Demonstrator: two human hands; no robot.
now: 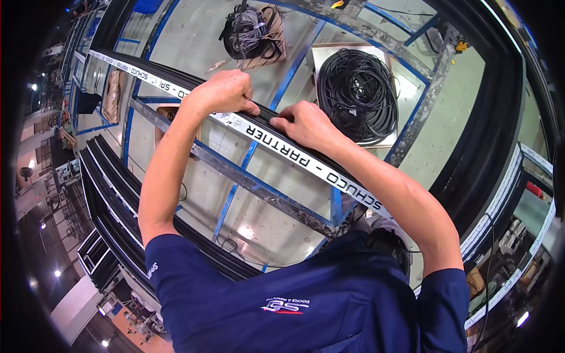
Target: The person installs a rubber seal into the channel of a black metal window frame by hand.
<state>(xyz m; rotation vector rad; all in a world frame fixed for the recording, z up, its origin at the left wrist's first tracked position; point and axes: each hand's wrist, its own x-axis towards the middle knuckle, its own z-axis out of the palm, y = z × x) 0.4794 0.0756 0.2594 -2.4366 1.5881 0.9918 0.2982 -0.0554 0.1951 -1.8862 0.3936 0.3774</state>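
Across the middle runs a long dark frame profile, its near side covered with white printed tape. My left hand is bent over the profile, fingers curled and thumb pressed down at its top edge. Just to the right, my right hand is closed in a pinch on the same edge. Between the two hands a thin black gasket strip lies along the profile, and the fingertips of both are on it. Parts of the strip are hidden under my fingers.
A blue and worn metal stand supports the profile. Beyond it lie a large coil of black cord in a box and a smaller grey and black coil on cardboard. Dark profiles are stacked at left; another frame stands at right.
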